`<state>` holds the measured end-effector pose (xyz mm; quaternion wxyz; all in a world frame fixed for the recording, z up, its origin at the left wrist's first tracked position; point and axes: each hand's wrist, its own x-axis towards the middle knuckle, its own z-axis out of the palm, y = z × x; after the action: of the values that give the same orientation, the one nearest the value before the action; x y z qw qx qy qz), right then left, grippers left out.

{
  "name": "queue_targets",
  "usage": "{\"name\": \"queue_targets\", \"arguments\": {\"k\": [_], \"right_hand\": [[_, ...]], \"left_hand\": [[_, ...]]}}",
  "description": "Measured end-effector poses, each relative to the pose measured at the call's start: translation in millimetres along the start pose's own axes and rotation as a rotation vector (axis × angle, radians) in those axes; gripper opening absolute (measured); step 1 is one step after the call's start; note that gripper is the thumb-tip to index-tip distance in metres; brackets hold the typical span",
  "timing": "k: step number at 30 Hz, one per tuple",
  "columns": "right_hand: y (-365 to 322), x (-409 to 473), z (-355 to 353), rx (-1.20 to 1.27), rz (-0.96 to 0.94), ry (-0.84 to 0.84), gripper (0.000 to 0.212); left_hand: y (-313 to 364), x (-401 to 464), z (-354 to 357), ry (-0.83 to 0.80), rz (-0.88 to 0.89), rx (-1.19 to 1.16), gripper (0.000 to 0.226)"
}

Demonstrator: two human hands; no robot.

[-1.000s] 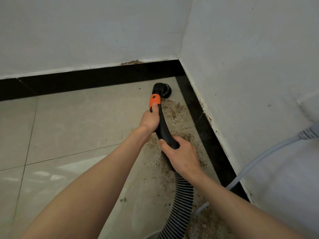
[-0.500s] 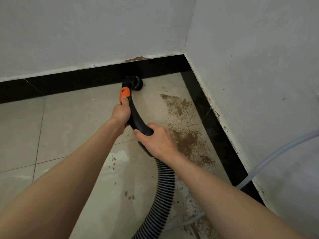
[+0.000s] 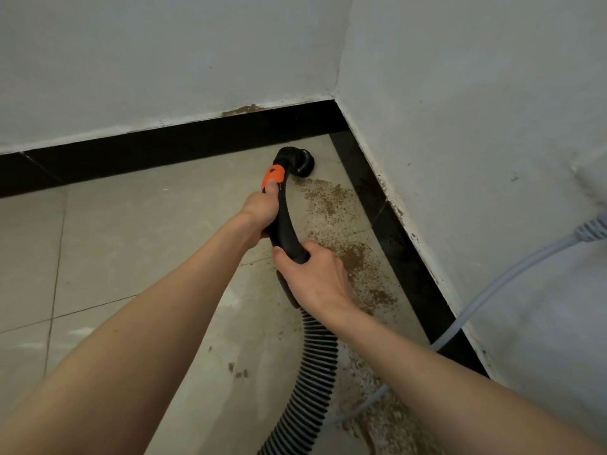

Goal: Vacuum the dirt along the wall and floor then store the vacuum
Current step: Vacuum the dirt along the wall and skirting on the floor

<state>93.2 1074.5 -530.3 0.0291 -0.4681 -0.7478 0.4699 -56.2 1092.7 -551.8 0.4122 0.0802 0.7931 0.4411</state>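
I hold a black curved vacuum handle with both hands. My left hand grips its upper part, thumb on the orange button. My right hand clasps the lower part, where the ribbed black hose starts and runs down out of frame. The round black nozzle rests on the floor close to the room's corner. Brown dirt lies in a strip on the beige tiles, right of the handle, along the right wall's black skirting. More dirt lies near the bottom.
Two white walls meet at a corner, each with black skirting; a brown stain marks the back wall's lower edge. A grey cable hangs along the right wall down to the floor. Small dirt specks sit left of the hose.
The nozzle and both hands have swung right, from the back skirting toward the corner and the top of the dirt strip. The view shifted with them.
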Motion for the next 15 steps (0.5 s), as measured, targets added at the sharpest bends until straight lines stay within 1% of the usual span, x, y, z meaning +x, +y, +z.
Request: {"name": "queue_targets", "arguments": {"k": [4, 7, 9, 12, 15], "right_hand": [[-11, 2, 8, 0.034, -0.034, -0.059, 0.034], [-19, 0, 21, -0.021, -0.090, -0.119, 0.034], [-21, -4, 26, -0.071, -0.111, -0.139, 0.033], [-16, -12, 23, -0.110, -0.128, -0.150, 0.032], [-3, -21, 11, -0.130, -0.123, -0.122, 0.031]], "left_hand": [[-4, -1, -21, 0.060, -0.020, -0.047, 0.060], [-18, -2, -42, 0.136, -0.055, -0.095, 0.062], [-28, -7, -51, 0.149, -0.077, -0.148, 0.062], [-36, -17, -49, 0.153, -0.089, -0.206, 0.059], [-37, -27, -30, 0.130, -0.087, -0.190, 0.059]]}}
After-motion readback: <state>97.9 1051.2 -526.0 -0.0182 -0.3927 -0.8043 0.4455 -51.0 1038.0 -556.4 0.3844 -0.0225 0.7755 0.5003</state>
